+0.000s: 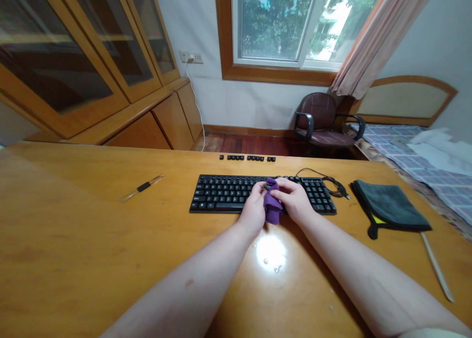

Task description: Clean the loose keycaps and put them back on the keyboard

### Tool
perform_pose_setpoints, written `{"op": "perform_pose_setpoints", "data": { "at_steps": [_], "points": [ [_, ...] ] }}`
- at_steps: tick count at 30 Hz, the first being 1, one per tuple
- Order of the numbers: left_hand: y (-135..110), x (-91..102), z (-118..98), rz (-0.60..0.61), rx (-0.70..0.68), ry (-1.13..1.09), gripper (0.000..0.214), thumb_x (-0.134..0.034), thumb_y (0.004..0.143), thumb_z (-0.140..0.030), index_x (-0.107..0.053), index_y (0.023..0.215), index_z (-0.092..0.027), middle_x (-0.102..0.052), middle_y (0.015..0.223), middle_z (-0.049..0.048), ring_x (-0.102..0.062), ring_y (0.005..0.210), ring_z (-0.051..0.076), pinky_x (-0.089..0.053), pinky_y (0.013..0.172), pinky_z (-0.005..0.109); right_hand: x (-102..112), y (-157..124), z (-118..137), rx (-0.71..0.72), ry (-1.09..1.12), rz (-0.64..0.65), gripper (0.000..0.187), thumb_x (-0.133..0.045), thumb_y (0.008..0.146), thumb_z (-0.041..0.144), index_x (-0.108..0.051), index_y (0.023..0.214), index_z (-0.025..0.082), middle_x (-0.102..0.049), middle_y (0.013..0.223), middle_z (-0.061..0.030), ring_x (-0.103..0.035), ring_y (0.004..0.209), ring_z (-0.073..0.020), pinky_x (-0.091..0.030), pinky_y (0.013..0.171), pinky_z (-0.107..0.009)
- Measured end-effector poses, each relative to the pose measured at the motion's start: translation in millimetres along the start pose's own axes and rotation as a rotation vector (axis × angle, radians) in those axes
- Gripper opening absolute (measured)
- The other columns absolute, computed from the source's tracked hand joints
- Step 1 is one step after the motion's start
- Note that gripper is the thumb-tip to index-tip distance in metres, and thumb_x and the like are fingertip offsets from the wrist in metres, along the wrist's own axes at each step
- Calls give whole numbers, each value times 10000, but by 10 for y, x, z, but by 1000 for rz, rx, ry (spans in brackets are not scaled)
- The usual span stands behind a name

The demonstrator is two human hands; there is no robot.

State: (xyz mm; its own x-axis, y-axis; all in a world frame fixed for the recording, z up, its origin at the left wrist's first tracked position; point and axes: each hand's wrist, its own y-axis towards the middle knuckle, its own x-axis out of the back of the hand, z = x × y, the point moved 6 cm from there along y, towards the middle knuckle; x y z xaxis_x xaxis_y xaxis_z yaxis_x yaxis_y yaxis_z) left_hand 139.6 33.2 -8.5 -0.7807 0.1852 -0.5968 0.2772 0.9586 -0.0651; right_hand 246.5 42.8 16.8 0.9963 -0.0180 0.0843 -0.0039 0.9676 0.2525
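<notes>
A purple cloth [273,211] is bunched between my two hands, over the right half of a black keyboard [224,192]. My left hand [253,210] is closed on the cloth's left side. My right hand [296,198] pinches it from the right, thumb on top. Something small and dark shows at the fingertips within the folds; I cannot make out exactly what. The keyboard lies flat, its top row of keys partly hidden behind my hands. Beyond it, a row of loose black keycaps [236,157] sits along the desk's far edge.
On the left lies a clear tool with a black grip [143,186]. A coiled cable [335,186] rests right of the keyboard, beside a folded dark grey cloth [393,205]. A thin pale strip [438,269] lies near the right edge. A chair [324,121] stands beyond the desk [73,259].
</notes>
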Motion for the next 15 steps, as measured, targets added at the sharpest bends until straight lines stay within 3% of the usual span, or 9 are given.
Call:
{"op": "perform_pose_setpoints", "data": {
  "at_steps": [3, 6, 15],
  "points": [
    [-7, -15, -31, 31, -15, 35, 202, -571, 799, -282, -540, 976, -191, -625, 858, -1, -574, 791, 121, -433, 706, 213, -7, -1, 21, 27, -19, 27, 140, -725, 648, 315, -695, 727, 203, -608, 773, -21, -556, 795, -181, -437, 781, -331],
    [-2, -16, -44, 48, -25, 53, 180, -569, 797, -293, -547, 939, -185, -618, 842, 2, -569, 784, 126, -435, 717, 222, -6, -3, 26, 14, -11, 29, 108, -723, 650, 307, -699, 690, 209, -585, 745, -23, -546, 754, -176, -448, 737, -332],
    [11, 38, 0, -2, -45, 84, 173, -565, 796, -308, -541, 924, -195, -594, 806, -15, -536, 748, 115, -416, 709, 216, 34, 12, 64, 64, -88, -19, 126, -678, 690, 308, -646, 635, 200, -561, 715, -19, -531, 716, -165, -439, 689, -316]
  ]
}}
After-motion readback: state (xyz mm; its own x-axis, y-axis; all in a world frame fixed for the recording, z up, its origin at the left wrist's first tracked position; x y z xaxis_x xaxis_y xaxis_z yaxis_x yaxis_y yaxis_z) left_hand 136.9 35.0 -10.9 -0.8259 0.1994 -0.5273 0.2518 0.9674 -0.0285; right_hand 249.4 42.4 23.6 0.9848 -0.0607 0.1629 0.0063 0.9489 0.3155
